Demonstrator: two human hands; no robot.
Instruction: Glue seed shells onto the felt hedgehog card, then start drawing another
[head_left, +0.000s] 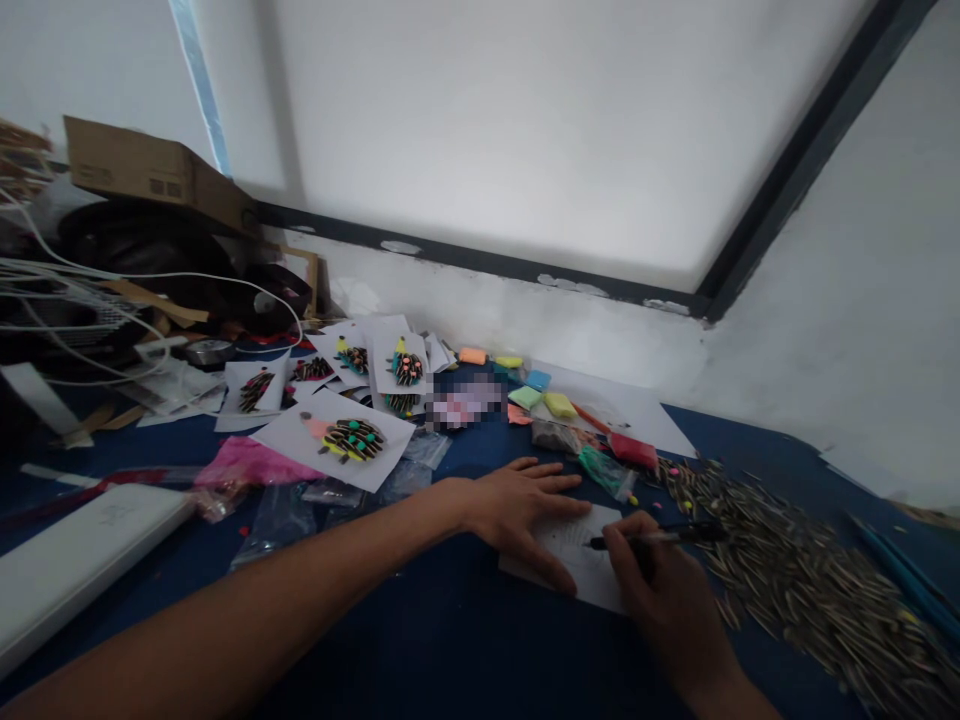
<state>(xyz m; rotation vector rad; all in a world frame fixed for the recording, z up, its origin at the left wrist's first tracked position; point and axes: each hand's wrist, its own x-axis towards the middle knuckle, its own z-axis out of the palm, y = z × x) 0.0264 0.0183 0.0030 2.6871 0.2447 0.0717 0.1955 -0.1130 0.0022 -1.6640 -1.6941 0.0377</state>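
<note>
My left hand [529, 510] lies flat with its fingers spread, pressing on a small sheet of white paper [600, 582]. Faint dark lines show on the sheet beside its thumb. In my right hand [664, 600] is a black pen [686, 533], gripped between thumb and fingers, its tip close to the paper; whether it touches, I cannot tell. To the right of the sheet spreads a big heap of striped sunflower seeds [810, 580]. Left of my hands sits a white card [382, 465] bearing a hedgehog-like figure of seeds and coloured clay.
More seed-decorated cards [255, 400] lie at the back left. Behind my hands are coloured clay packets [559, 405], including a red one [634, 450]. A long white box [90, 560], pink plastic [251, 462], tangled cables and a cardboard box [150, 170] occupy the left side.
</note>
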